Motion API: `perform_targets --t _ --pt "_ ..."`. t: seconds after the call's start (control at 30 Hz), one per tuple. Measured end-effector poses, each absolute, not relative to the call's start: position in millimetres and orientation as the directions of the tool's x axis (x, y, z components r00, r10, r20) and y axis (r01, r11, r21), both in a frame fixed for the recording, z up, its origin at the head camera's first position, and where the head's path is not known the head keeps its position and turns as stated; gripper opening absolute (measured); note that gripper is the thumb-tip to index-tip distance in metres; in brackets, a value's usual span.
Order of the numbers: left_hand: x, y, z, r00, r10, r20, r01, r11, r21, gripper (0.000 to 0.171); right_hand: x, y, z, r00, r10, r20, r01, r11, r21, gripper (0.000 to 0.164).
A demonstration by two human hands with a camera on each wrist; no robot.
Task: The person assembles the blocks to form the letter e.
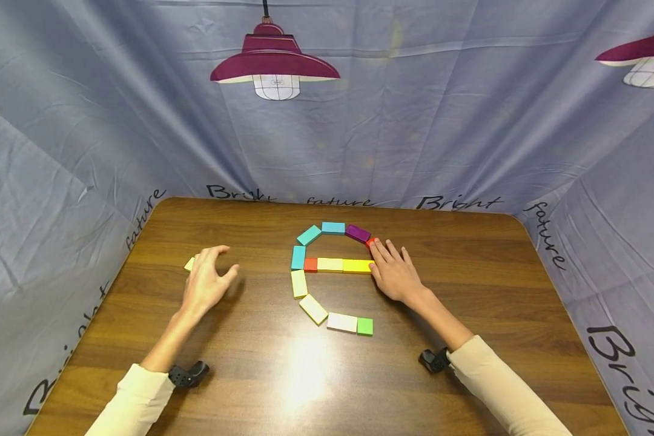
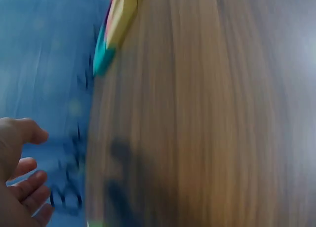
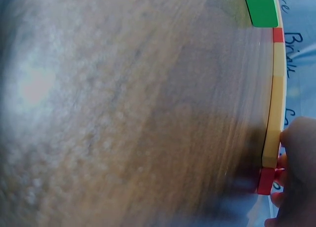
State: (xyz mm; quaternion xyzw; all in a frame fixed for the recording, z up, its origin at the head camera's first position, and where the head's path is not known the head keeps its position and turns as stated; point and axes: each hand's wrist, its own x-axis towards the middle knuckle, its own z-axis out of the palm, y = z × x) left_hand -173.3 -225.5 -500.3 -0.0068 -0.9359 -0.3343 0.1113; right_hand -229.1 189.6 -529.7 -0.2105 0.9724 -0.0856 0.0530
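Observation:
Colored blocks lie on the wooden table in a curve shaped like a lowercase e. My right hand (image 1: 396, 274) lies at its right side, fingers extended, fingertips over a red block (image 1: 371, 242) and thumb side at the end of a long yellow block (image 1: 356, 266). In the right wrist view, the fingers are beside a dark red block (image 3: 265, 181) at the end of that row. My left hand (image 1: 206, 283) hovers over the left of the table, fingers loosely bent and holding nothing. Partly hidden behind it is a pale yellow block (image 1: 189, 264).
The curve includes a purple block (image 1: 358, 233), a blue block (image 1: 333, 228), a white block (image 1: 342, 323) and a green block (image 1: 365, 327). A printed curtain (image 1: 360, 121) hangs around the wooden table (image 1: 469, 254) at its back and sides.

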Motion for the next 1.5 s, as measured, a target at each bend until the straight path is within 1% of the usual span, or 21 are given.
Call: perform_targets --t 0.1,0.17,0.33,0.5,0.6,0.87,0.97,1.17,1.27,1.5 --pt "-171 -257 -504 -0.975 -0.144 0.168 -0.005 0.773 0.634 0.052 -229 190 -529 -0.905 -0.420 -0.071 -0.402 0.896 -0.189 0.058" --pt "-169 -272 -508 -0.976 -0.174 0.131 -0.049 0.762 0.646 0.058 -229 190 -528 -0.905 -0.420 -0.071 -0.401 0.896 -0.190 0.058" --pt "-165 -293 -519 -0.979 -0.189 0.081 -0.087 0.739 0.669 0.065 -229 190 -529 -0.906 -0.418 -0.066 -0.400 0.897 -0.187 0.058" --pt "-166 -298 -525 -0.980 -0.192 0.047 -0.110 0.727 0.678 0.059 -229 189 -530 -0.908 -0.415 -0.061 -0.398 0.899 -0.185 0.057" --pt "-169 -298 -526 -0.975 -0.217 0.038 -0.135 0.724 0.676 0.056 -228 188 -530 -0.909 -0.413 -0.064 -0.395 0.899 -0.189 0.058" --pt "-172 -304 -530 -0.955 -0.284 0.087 -0.162 0.744 0.648 0.042 -228 189 -530 -0.908 -0.412 -0.075 -0.392 0.899 -0.195 0.058" --pt "-173 -303 -530 -0.955 -0.277 0.103 -0.144 0.740 0.657 0.038 -228 189 -530 -0.908 -0.413 -0.073 -0.392 0.898 -0.197 0.058" --pt "-176 -285 -523 -0.969 -0.205 0.141 -0.054 0.727 0.685 0.035 -229 189 -530 -0.908 -0.413 -0.067 -0.394 0.898 -0.195 0.058" --pt "-180 -267 -518 -0.975 -0.153 0.163 0.007 0.709 0.705 0.033 -229 189 -529 -0.908 -0.413 -0.069 -0.394 0.898 -0.194 0.058" --pt "-182 -209 -509 -0.979 0.031 0.201 0.174 0.640 0.749 0.032 -228 189 -529 -0.908 -0.413 -0.068 -0.395 0.899 -0.190 0.058"
